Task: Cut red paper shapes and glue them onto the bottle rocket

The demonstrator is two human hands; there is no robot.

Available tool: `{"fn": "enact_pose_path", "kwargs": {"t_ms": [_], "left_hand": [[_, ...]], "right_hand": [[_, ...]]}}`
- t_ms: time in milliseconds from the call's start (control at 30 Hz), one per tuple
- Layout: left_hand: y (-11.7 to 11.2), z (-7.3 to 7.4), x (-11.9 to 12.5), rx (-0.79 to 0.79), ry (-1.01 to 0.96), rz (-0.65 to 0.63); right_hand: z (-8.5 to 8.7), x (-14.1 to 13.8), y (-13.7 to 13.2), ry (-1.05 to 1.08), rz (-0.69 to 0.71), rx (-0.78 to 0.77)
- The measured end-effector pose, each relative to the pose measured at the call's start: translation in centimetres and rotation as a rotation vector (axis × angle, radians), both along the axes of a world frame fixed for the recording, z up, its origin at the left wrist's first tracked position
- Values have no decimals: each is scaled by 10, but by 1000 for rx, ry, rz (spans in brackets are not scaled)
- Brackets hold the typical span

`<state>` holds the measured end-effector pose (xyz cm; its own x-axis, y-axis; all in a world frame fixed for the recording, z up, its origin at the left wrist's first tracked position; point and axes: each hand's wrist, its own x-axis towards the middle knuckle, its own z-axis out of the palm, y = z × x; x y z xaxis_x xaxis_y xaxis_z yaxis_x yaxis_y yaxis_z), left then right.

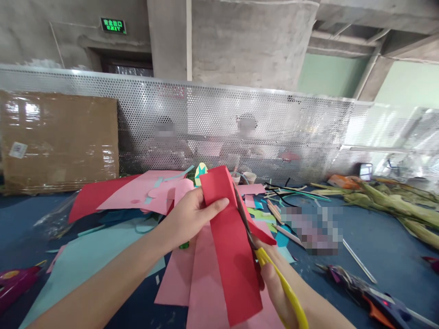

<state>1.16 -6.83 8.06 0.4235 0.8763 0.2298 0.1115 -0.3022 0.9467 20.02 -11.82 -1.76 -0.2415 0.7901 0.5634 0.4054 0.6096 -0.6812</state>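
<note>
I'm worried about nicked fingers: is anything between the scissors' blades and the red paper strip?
Nothing visible. The scissors in the right hand meet the red paper strip at its right edge. The left hand pinches the strip's left side, thumb clear of the blades.

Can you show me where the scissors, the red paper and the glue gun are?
scissors point(265, 260), head view, on the yellow handle near the pivot.
red paper point(233, 246), head view, middle of the strip.
glue gun point(360, 290), head view, on its dark body.
</note>
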Motion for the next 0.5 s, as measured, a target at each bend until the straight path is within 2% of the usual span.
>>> {"fn": "enact_pose_path", "kwargs": {"t_ms": [133, 300, 500], "left_hand": [[1, -2, 1, -10, -11, -10], [1, -2, 1, -47, 29, -25], [1, -1, 1, -62, 29, -35]], "right_hand": [[11, 0, -1, 72, 65, -67], [23, 3, 1, 40, 156, -23], [18, 1, 1, 81, 90, -10]]}}
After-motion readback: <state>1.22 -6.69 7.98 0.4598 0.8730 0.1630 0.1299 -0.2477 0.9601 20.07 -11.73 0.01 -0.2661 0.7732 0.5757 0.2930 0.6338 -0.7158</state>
